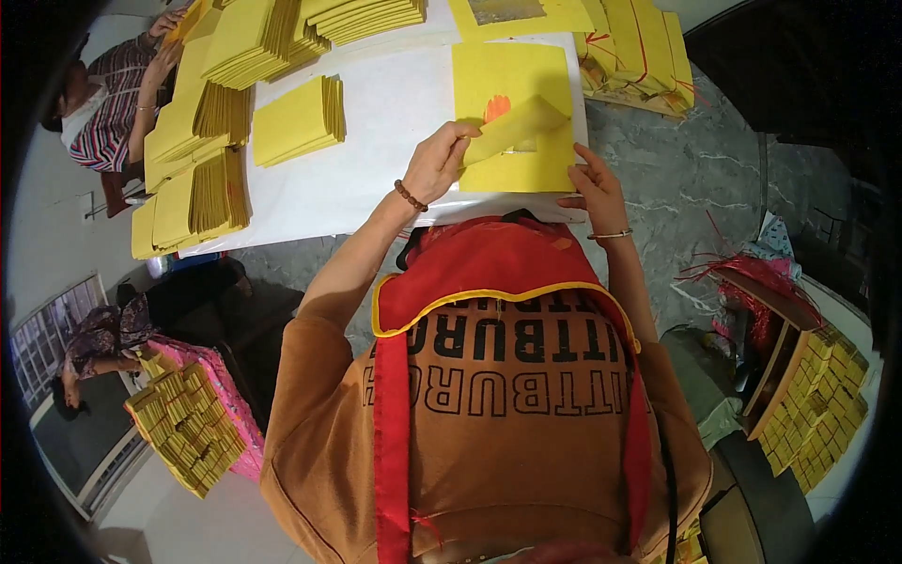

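A stack of yellow paper sheets (489, 80) lies at the table's near right edge, with an orange-red mark and part of a pale patch showing. My left hand (437, 167) is closed on the top yellow sheet (517, 127), its fingers pinching the left end. This sheet is raised and partly folded over, hiding some of the patch. Beside the stack's right edge is my right hand (599, 193), fingers apart, thumb low near the table corner. Nothing shows in it.
On the white table (390, 122) a folded yellow bundle (299, 122) lies left of the stack. More folded bundles (202, 202) line the left side. Tied yellow bundles (644, 47) stand beyond the right edge. One person (122, 94) handles paper at far left; another (103, 343) sits behind.
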`<control>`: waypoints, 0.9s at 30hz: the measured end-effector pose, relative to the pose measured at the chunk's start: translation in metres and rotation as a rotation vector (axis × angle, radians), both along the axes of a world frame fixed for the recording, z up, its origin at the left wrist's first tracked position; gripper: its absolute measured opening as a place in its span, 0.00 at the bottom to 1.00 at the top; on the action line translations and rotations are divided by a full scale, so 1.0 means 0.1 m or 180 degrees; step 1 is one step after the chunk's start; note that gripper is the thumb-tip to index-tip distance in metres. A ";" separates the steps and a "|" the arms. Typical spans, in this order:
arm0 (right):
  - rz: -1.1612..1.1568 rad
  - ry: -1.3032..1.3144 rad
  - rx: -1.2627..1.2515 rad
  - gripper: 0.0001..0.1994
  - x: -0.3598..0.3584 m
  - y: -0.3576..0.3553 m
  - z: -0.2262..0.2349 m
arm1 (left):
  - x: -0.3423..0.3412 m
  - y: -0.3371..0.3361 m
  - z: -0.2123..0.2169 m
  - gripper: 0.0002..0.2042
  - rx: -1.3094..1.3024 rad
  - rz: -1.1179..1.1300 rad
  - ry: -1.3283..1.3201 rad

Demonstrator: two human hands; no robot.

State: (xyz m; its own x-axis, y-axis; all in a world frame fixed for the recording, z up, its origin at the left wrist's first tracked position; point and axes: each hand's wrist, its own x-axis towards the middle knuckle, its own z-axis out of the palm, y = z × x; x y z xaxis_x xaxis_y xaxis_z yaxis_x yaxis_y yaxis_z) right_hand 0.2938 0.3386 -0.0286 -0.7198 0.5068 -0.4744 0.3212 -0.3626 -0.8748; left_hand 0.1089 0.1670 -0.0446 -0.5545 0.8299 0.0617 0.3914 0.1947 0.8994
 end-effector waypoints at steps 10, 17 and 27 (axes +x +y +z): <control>-0.0138 0.0053 -0.0323 0.21 -0.04 -0.01 0.03 | 0.07 -0.01 0.10 0.09 0.0328 -0.0725 0.0651; -0.0194 0.0018 -0.0406 0.21 -0.08 0.02 0.04 | 0.07 0.00 0.02 0.22 0.0005 -0.1333 0.1827; -0.0168 0.0055 -0.0355 0.20 -0.07 0.02 0.06 | -0.02 -0.01 0.02 0.20 0.0094 -0.1377 0.1466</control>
State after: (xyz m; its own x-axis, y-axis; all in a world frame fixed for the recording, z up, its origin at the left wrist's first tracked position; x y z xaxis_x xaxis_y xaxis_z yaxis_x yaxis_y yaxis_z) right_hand 0.2873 0.3404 -0.0228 -0.7021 0.4889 -0.5176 0.2843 -0.4740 -0.8333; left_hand 0.1070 0.1656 -0.0424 -0.0801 0.9674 0.2403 0.7774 -0.0902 0.6224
